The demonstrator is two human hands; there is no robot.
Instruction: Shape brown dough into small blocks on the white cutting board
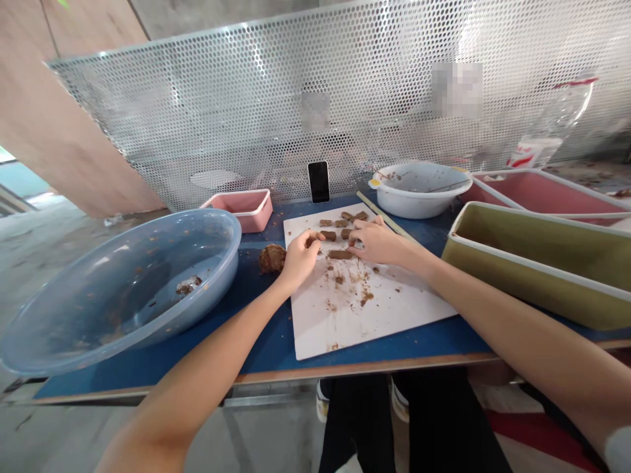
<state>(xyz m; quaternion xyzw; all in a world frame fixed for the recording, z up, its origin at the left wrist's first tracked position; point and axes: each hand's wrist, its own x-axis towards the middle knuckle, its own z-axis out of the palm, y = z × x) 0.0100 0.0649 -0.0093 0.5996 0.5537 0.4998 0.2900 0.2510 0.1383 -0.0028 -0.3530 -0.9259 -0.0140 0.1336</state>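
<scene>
A white board (320, 328) carries several short brown clay-like pieces, with crumbs and smears around them. My left hand (300, 259) is closed at the board's left side, thumb and fingers pinched on a small brown piece that they partly hide. Just right of those fingertips lies another short piece (328, 235). On the other side my right hand (373, 242) has its fingers bent over a brown piece (346, 233), largely covered by them. Its thumb is by the end of a longer brown roll (339, 255). Beside my left hand sits a brown lump (272, 259).
A large blue basin (217, 295) stands left, a small pink box (256, 213) behind it. A phone (319, 182) leans at the perforated metal screen (236, 112). A stick (384, 215), white basin (417, 200), olive trough (522, 276), pink trays (557, 190) and bottle (555, 128) lie right.
</scene>
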